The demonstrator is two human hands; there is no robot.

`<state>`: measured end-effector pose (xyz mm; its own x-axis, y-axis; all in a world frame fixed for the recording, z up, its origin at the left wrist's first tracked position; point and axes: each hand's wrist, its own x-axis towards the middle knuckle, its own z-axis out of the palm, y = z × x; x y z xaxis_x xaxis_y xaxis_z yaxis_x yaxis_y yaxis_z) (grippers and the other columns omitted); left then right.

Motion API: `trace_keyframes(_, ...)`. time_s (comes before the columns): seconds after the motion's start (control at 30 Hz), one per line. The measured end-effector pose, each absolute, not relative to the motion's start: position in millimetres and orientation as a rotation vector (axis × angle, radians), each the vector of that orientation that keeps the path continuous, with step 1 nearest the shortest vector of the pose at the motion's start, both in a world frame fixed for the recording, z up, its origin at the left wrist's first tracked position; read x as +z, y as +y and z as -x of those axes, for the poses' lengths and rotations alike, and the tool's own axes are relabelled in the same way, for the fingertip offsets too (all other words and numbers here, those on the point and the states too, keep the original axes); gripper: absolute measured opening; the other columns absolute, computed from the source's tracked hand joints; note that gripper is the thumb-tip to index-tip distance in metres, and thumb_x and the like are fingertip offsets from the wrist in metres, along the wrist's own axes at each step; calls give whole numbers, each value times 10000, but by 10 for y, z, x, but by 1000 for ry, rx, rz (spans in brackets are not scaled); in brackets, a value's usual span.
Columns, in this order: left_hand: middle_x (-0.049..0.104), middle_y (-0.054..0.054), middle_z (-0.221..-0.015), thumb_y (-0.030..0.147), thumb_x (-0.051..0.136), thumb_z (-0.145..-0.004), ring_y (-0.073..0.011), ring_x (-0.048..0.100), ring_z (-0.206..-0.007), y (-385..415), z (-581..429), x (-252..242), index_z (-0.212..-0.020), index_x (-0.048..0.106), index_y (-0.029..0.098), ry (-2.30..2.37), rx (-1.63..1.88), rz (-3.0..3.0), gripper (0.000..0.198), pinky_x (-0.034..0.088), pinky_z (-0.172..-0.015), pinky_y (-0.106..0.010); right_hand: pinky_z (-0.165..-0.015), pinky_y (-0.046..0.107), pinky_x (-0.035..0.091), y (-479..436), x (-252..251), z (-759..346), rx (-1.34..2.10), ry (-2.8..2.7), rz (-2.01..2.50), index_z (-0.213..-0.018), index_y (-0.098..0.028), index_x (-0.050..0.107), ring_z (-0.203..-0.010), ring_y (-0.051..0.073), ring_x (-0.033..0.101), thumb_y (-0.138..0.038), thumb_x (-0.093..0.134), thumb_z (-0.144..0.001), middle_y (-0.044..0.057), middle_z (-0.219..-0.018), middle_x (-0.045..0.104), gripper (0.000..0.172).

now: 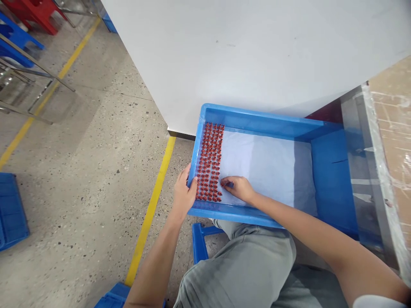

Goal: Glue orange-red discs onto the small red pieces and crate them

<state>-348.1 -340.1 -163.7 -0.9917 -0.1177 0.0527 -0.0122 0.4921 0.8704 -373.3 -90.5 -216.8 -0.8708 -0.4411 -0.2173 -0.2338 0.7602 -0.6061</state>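
A blue plastic bin (pixel 260 114) rests across my lap, lined with a pale sheet (pixel 272 167). Small reddish-brown parts (pixel 210 160) stand in close rows along its left end; their exact kind is too small to make out. My left hand (pixel 185 194) grips the left wall of the bin, thumb over the rim. Inside the bin, my right hand (pixel 238 187) is closed in a pinch just right of the rows, near their lower end. Whatever its fingertips hold, if anything, is hidden.
A large white panel (pixel 244 55) stands behind the bin. On the right is a metal-edged board (pixel 394 128) under clear wrap. Yellow lines (pixel 154 201) cross the speckled floor. Blue bins (pixel 11 211) and a red stool (pixel 40 13) are to the left.
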Motion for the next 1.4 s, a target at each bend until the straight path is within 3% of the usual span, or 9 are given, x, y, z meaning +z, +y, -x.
trace_keyframes(0.2,573,-75,-1298,278,490,-912,-225,516,-1219,-3396,3483,-1627,-1372,447,283,-2622,-1540,-117,462,391,-1063,-438,-778,272,540,-952,-2199,3702,-820,2582,528,-988,-304,692,-834,169,708,-259,678,-793,-51,-895,749,201)
trace_keyframes(0.73,555,-66,-1341,275,487,-910,-234,504,-1245,-3400,3478,-1642,-1373,448,292,-2620,-1543,-119,465,386,-1071,-453,-771,265,542,-952,-2171,3657,-798,2556,565,-985,-320,708,-839,172,716,-218,651,-805,-66,-901,753,215)
trace_keyframes(1.4,536,-87,-1357,286,491,-910,-234,480,-1273,-3409,3482,-1599,-1369,456,255,-2636,-1614,-149,461,343,-1103,-434,-806,288,518,-964,-2193,3643,-865,2543,563,-944,-290,732,-836,183,708,-212,673,-773,-33,-878,755,197)
